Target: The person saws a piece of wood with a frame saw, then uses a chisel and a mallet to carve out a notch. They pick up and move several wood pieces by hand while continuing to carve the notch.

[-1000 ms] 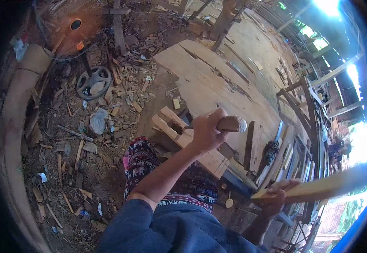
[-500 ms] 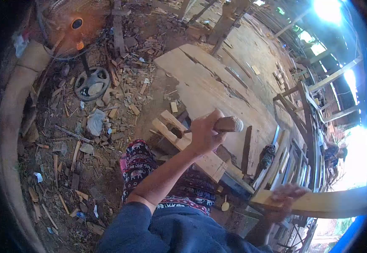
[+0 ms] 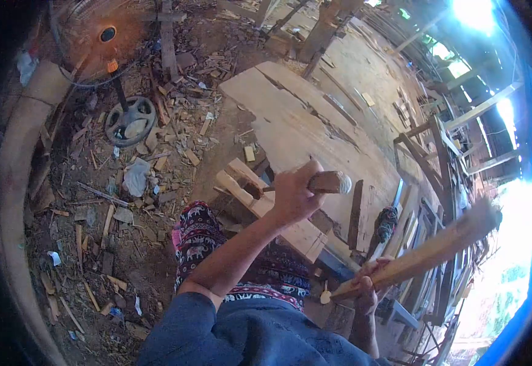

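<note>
My left hand point(image 3: 293, 192) is closed round a chisel, whose worn wooden handle point(image 3: 332, 182) sticks out past my thumb. A short bit of its thin metal shaft shows on the other side, pointing at a slot in a pale wooden beam point(image 3: 299, 235). This beam lies in front of my lap, below the left hand. My right hand point(image 3: 369, 283) grips the narrow end of a long wooden club point(image 3: 440, 244). The club's thick end slants up and away to the right, apart from the chisel.
A large cracked wooden slab point(image 3: 290, 131) lies ahead. Wood scraps and shavings litter the ground to the left, with a plastic bag point(image 3: 136, 177) among them. A pedestal fan point(image 3: 107, 36) stands at the upper left. Several boards and a wooden frame point(image 3: 440, 152) are at the right.
My right hand has shifted left, and the club has swung from nearly level to slanting upward. My left hand with the chisel stays almost where it was.
</note>
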Demonstrator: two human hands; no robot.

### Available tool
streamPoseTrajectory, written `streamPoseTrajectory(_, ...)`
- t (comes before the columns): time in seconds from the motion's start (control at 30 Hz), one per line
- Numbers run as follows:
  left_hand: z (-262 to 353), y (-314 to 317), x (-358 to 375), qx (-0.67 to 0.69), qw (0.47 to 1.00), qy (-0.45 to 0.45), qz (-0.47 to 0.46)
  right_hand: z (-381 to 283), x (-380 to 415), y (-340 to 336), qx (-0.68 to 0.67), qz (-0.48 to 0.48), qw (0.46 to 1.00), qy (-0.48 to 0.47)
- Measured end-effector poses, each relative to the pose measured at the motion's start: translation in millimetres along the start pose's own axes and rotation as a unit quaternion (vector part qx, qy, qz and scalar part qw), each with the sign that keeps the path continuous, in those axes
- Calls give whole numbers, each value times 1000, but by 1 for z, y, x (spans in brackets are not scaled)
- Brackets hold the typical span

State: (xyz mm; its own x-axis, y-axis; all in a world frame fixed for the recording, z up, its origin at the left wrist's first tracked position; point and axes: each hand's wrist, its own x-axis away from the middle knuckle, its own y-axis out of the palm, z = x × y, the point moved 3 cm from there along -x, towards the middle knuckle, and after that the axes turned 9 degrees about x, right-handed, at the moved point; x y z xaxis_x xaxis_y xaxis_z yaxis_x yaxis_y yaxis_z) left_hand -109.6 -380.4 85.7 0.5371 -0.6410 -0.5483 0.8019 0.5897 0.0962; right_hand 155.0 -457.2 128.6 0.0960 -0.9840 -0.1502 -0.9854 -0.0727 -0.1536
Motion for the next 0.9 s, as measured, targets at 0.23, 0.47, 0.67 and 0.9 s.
streamPoseTrajectory(0.23,1,-3,5,36,999,21,-6,57,-10,-15,393,59,908,-135)
streamPoseTrajectory(0.47,15,-4,-1,19,998,61,8,120,-39,-14,444,5,894,61)
streamPoseTrajectory(0.67,15,-6,0,52,998,39,14,115,-33,-2,570,38,821,13)
streamPoseTrajectory(0.9,2,-5,5,41,998,47,30,124,-26,0,607,20,793,50)
